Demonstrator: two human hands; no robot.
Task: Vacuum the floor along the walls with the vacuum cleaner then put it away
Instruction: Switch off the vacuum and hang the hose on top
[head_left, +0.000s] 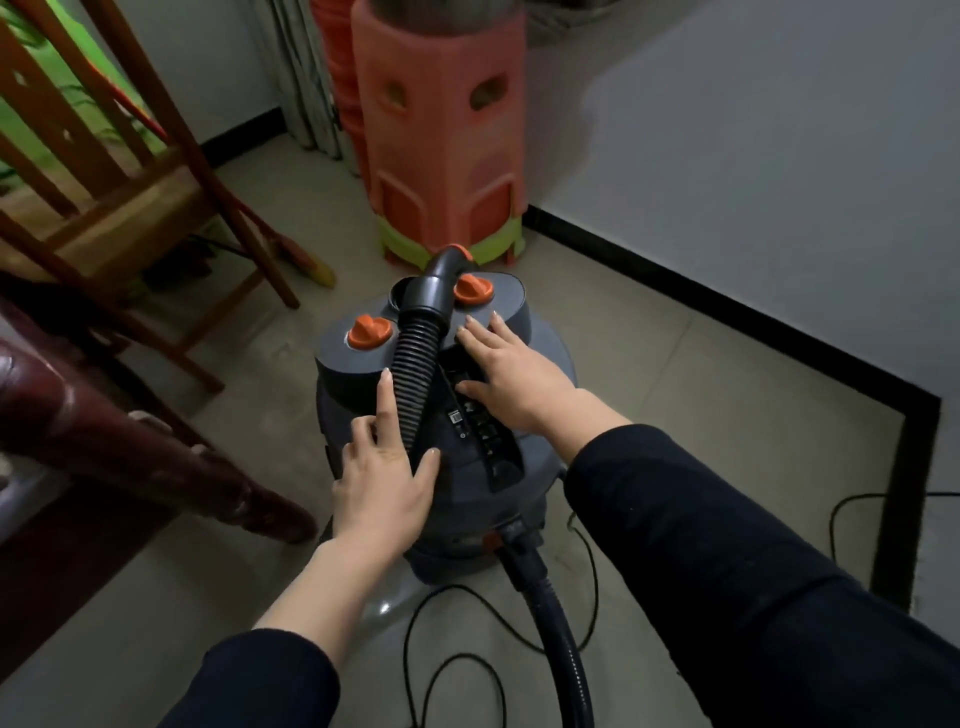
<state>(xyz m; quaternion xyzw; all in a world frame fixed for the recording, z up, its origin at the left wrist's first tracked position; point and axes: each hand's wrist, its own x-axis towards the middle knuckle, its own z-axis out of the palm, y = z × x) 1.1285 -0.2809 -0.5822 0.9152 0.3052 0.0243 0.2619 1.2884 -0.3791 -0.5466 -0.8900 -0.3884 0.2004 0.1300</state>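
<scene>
Vacuum cleaner (353, 358): left hand (382, 478), right hand (511, 364) flat on top, gripping nothing. Risk: cord (447, 588) looped at 6 o'clock could trip feet.

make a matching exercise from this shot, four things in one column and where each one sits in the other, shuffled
Things
1. ribbed hose
2. stack of stools
3. wooden chair
4. power cord

Places
a. looped on the floor, nearest the camera
b. in the far corner, beside the wall
c. over the top of the vacuum cleaner, between the left hand and right hand
d. left of the vacuum cleaner

Pairs: 1-c, 2-b, 3-d, 4-a
</scene>
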